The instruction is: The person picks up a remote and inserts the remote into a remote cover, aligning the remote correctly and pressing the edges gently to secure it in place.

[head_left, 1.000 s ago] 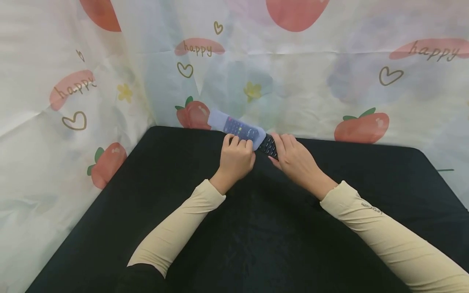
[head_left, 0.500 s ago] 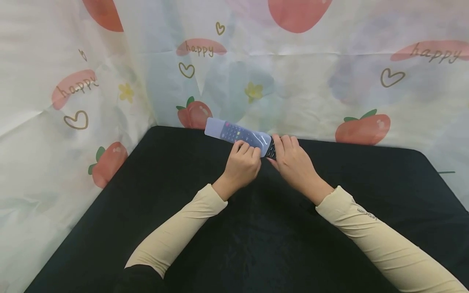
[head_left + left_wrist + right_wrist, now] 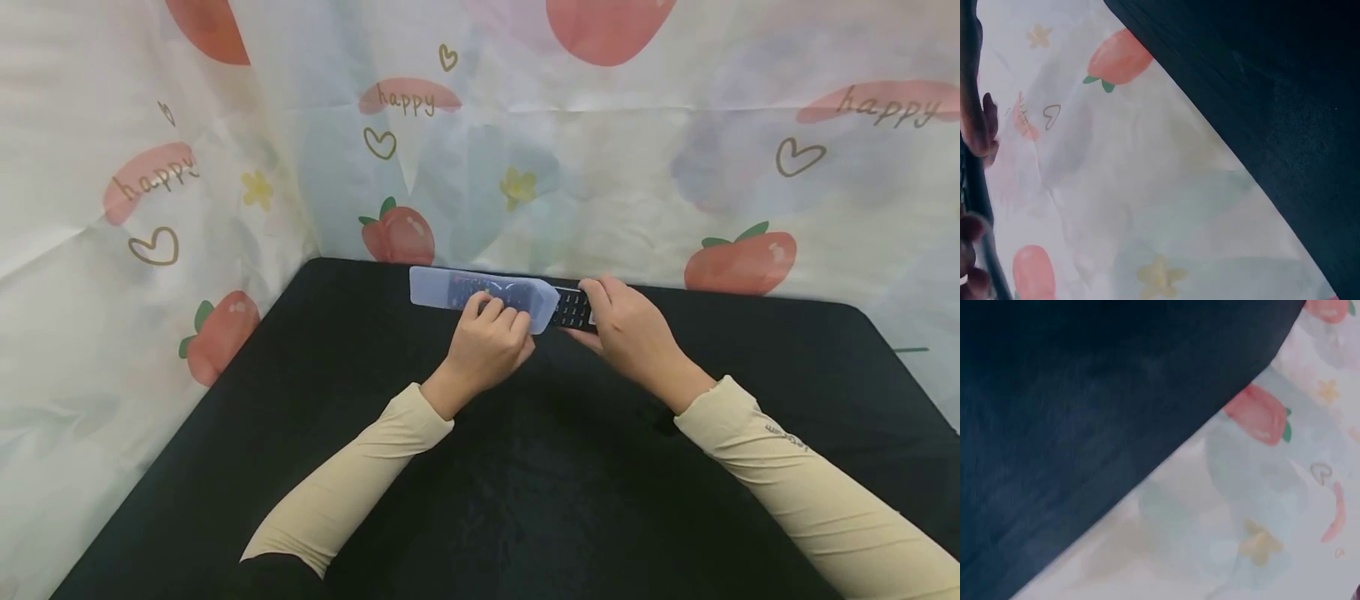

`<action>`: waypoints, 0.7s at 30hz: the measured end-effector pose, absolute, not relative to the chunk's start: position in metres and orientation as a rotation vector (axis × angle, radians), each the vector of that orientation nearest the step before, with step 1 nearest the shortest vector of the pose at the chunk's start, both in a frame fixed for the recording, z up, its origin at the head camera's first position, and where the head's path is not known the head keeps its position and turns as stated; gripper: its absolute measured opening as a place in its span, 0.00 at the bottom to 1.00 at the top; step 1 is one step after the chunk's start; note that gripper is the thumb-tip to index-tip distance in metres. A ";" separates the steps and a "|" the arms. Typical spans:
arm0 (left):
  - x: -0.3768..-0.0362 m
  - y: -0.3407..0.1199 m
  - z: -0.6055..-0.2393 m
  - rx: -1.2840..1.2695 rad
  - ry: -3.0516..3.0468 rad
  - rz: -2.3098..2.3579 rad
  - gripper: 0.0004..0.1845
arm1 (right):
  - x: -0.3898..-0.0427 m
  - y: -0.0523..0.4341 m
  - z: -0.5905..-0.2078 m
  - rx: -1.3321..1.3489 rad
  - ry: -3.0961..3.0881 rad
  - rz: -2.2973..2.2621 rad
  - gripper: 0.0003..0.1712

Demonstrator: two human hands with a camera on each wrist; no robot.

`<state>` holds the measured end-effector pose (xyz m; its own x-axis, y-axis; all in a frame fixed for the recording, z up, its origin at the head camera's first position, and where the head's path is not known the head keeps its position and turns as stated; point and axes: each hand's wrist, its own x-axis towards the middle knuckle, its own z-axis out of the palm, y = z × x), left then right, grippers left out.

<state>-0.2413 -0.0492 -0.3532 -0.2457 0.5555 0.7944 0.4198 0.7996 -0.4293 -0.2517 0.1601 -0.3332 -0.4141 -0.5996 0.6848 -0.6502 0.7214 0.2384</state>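
Note:
A black remote control (image 3: 572,307) lies level above the far side of the black table (image 3: 525,467), its left part inside a translucent pale-blue sleeve (image 3: 442,289). My left hand (image 3: 491,337) grips the sleeve near its open end, fingers curled over the top. My right hand (image 3: 626,325) grips the bare right end of the remote. In the left wrist view, fingers (image 3: 979,125) and a dark edge of the remote (image 3: 979,206) show at the left border. The right wrist view shows only the table (image 3: 1085,406) and the curtain (image 3: 1260,519).
A white curtain (image 3: 600,158) printed with strawberries, hearts and "happy" hangs behind the table and along its left side (image 3: 112,250). Cream sleeves cover both forearms (image 3: 352,483).
The remote and sleeve have swung from a slant to nearly level. The right hand has shifted right along the remote, so more of its keypad shows outside the sleeve.

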 end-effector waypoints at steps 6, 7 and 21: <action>-0.239 -0.059 -0.348 -0.913 -1.905 0.144 0.08 | -0.255 0.173 -0.334 0.989 -2.019 -0.090 0.33; -0.240 -0.061 -0.346 -0.914 -1.904 0.139 0.07 | -0.255 0.175 -0.336 1.001 -1.992 -0.114 0.33; -0.246 -0.065 -0.331 -1.117 -1.961 0.000 0.05 | -0.246 0.173 -0.347 1.132 -1.859 -0.196 0.40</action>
